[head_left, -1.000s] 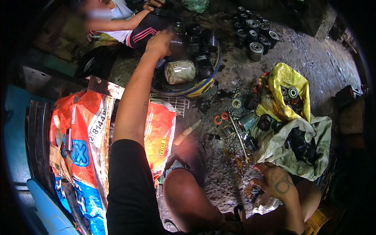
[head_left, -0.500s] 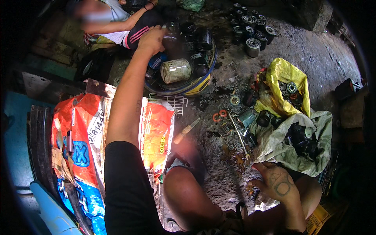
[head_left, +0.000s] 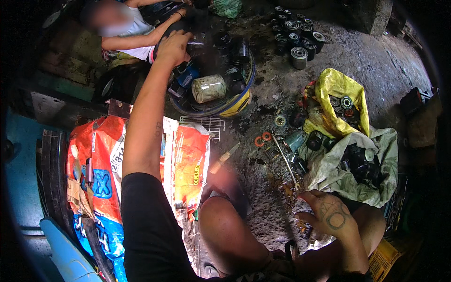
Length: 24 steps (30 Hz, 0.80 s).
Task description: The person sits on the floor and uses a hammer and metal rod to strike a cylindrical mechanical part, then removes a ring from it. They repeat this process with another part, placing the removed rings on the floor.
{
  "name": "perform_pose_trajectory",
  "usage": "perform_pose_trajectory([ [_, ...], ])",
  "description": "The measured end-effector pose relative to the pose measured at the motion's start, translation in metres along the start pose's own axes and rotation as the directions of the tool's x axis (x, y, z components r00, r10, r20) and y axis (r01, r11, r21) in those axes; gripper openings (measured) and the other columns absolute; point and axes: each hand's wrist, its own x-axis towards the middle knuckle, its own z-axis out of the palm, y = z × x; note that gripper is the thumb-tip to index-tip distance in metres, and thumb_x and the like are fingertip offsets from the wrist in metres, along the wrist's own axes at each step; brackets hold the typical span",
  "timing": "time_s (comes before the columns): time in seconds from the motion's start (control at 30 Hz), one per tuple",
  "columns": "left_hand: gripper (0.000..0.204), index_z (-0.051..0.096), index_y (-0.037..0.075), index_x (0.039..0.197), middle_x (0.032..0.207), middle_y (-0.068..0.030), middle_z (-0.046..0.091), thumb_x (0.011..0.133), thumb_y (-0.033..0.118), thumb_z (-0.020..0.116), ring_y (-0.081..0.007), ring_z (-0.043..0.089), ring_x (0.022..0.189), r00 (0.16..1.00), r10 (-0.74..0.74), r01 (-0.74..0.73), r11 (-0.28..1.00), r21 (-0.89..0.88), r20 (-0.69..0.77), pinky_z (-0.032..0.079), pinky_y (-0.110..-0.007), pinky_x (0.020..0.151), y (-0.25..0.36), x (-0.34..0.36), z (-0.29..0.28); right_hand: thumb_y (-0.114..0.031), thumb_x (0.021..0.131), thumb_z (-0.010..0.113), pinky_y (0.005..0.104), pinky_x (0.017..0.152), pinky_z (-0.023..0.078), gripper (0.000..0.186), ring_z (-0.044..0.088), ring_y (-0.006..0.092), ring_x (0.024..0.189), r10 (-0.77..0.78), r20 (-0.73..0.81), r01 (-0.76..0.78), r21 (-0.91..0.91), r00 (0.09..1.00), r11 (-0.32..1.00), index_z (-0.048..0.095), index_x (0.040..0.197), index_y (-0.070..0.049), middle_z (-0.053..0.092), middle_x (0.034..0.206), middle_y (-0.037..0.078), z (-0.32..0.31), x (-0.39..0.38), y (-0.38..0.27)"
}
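My left hand point(head_left: 174, 48) reaches out at arm's length over the near-left rim of a round tub point(head_left: 252, 89) full of used oil filters. Its fingers look spread apart, and I see nothing gripped in them. Just below the hand lies a blue filter point(head_left: 188, 74); a pale, dirty cylindrical filter point(head_left: 208, 88) sits to its right among dark ones point(head_left: 240, 50). My right hand point(head_left: 331, 214), with a tattoo on its back, hangs loosely over my right knee, thumb and fingers apart and nothing in it. Near its fingertips is the end of a long metal rod point(head_left: 284, 157).
Right of centre stand a yellow sack point(head_left: 362, 94) of metal discs and a pale sack point(head_left: 387, 176) of black parts. Several filters point(head_left: 299, 57) stand at the far right. A knife point(head_left: 224, 159) lies ahead of my knee. Another person point(head_left: 136, 28) sits at the upper left.
My left hand has shifted slightly left over the tub. The other person's arm and body have moved a little. My right hand stays by my knee.
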Motion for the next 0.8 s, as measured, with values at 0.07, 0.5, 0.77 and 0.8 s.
perform_pose_trajectory([
  [0.07, 0.069, 0.060, 0.016, 0.128, 0.127, -0.0084, 0.058, 0.063, 0.016, 0.084, -0.0298, 0.050, 0.126, 1.000, -0.012, 0.012, 1.000, 0.008, -0.002, 0.042, -0.049, 0.101, 0.003, 0.000, -0.002, -0.034, 0.085, 0.071, 0.0432, 0.080, 0.054, 0.063, 0.066, 0.0365, 0.094, -0.085, -0.042, 0.082, -0.079, 0.995, 0.993, 0.048, 0.137, -0.007, 0.065, 0.115, 0.020, 0.005, -0.002, 0.008],
  [0.5, 0.065, 0.064, 0.015, 0.123, 0.121, -0.0100, 0.062, 0.062, 0.022, 0.084, -0.0293, 0.055, 0.120, 0.997, -0.048, 0.044, 0.997, -0.057, -0.064, 0.045, -0.049, 0.098, -0.022, 0.009, 0.009, -0.035, 0.086, 0.069, 0.0443, 0.079, 0.054, 0.060, 0.067, 0.0364, 0.093, -0.022, -0.019, 0.021, -0.059, 1.000, 0.998, 0.049, 0.136, -0.007, 0.064, 0.112, 0.020, 0.001, -0.004, 0.005],
  [0.77, 0.067, 0.064, 0.004, 0.120, 0.115, -0.0169, 0.067, 0.062, 0.032, 0.084, -0.0344, 0.063, 0.110, 0.982, -0.053, 0.030, 0.992, -0.125, -0.182, 0.050, -0.043, 0.093, 0.000, 0.005, 0.086, -0.036, 0.087, 0.068, 0.0456, 0.084, 0.052, 0.056, 0.065, 0.0367, 0.097, -0.026, -0.036, 0.026, 0.026, 0.999, 0.999, 0.052, 0.130, -0.004, 0.065, 0.109, 0.020, 0.005, -0.005, 0.012],
  [0.8, 0.069, 0.064, 0.003, 0.120, 0.114, -0.0170, 0.068, 0.062, 0.034, 0.085, -0.0325, 0.064, 0.108, 0.981, -0.051, -0.002, 0.961, -0.277, -0.186, 0.050, -0.041, 0.092, -0.019, 0.011, 0.090, -0.036, 0.087, 0.068, 0.0456, 0.085, 0.052, 0.055, 0.065, 0.0365, 0.098, -0.034, -0.036, 0.035, 0.013, 0.999, 0.999, 0.052, 0.129, -0.004, 0.064, 0.110, 0.020, 0.008, -0.007, 0.015],
])
